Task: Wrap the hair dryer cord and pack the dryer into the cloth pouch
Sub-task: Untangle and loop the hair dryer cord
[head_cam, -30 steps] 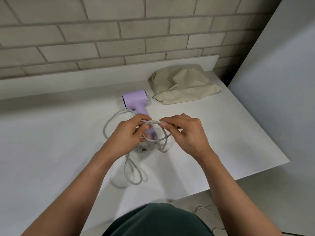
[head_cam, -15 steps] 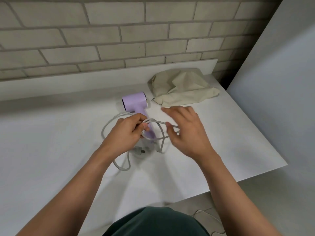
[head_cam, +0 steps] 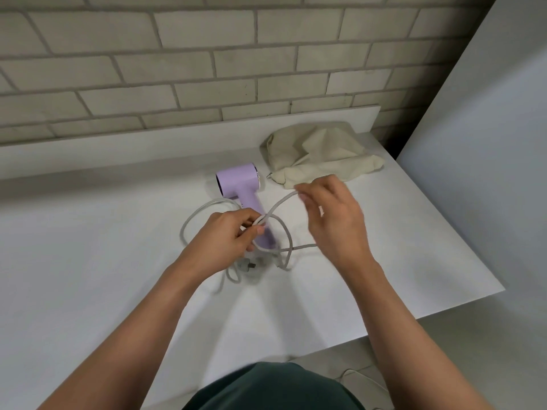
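A lilac hair dryer (head_cam: 238,182) lies on the white table (head_cam: 88,261), barrel toward the wall, handle pointing at me. Its grey cord (head_cam: 194,216) loops left of the handle and gathers over the handle's lower end. My left hand (head_cam: 228,238) grips the gathered loops just above the handle. My right hand (head_cam: 328,214) pinches a strand of cord and holds it raised to the right, close to the pouch. The plug (head_cam: 250,265) lies on the table below my left hand. The beige cloth pouch (head_cam: 319,153) lies crumpled at the back right.
A brick wall (head_cam: 207,69) with a white ledge runs along the back. A grey panel (head_cam: 488,143) stands on the right, beyond the table's right edge. The table's front edge is close to my body, with floor and a cable visible below.
My right hand has let go near my left hand, then risen up and right, drawing a strand of cord out toward the pouch. The loose cord near the front has shortened.
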Demonstrator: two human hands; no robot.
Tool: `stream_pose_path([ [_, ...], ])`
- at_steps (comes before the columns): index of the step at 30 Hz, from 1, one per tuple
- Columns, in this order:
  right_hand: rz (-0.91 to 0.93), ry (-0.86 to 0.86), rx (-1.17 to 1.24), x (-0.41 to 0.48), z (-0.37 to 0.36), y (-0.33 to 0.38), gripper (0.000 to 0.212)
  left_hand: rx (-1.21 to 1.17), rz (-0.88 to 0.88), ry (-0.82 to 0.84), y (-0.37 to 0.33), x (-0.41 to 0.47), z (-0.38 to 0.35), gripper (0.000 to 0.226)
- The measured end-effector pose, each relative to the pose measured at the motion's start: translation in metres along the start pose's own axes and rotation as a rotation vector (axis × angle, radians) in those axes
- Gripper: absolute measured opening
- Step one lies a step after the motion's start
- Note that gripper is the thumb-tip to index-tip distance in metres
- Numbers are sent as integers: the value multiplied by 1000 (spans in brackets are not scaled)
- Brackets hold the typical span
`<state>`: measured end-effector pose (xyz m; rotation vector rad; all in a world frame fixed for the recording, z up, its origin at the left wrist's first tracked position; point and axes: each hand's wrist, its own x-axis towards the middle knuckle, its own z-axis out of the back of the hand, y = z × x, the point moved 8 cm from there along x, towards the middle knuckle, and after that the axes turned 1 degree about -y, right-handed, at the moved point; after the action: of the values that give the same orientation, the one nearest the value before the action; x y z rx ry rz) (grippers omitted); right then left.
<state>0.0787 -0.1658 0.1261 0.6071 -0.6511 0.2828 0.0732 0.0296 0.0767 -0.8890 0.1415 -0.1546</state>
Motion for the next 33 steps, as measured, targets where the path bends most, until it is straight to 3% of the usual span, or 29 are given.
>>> stream_pose_path([
  [3,-183,-32,187,5,11,-19,16,23,-6,-1,2,1,0,19],
  [7,-199,16,94,-1,7,-24,17,69,-7,-22,-3,5,3,11],
  [12,175,171,-195,3,1,19,57,165,-67,-13,-11,7,4,16],
  [13,263,207,-215,0,-5,30,56,169,-76,-14,-13,8,4,15],
  [16,375,254,-241,-7,-22,47,26,169,-83,-31,-15,10,3,13],
  [20,293,288,-258,-9,-28,39,8,112,-86,-21,-13,9,2,12],
  [25,208,341,-310,-12,-28,25,23,162,-63,10,-8,8,-3,20],
  [30,59,210,-250,1,-2,12,10,180,-6,58,3,5,-5,26],
  [33,-52,114,-124,8,8,0,15,88,-33,85,-1,0,-7,26],
])
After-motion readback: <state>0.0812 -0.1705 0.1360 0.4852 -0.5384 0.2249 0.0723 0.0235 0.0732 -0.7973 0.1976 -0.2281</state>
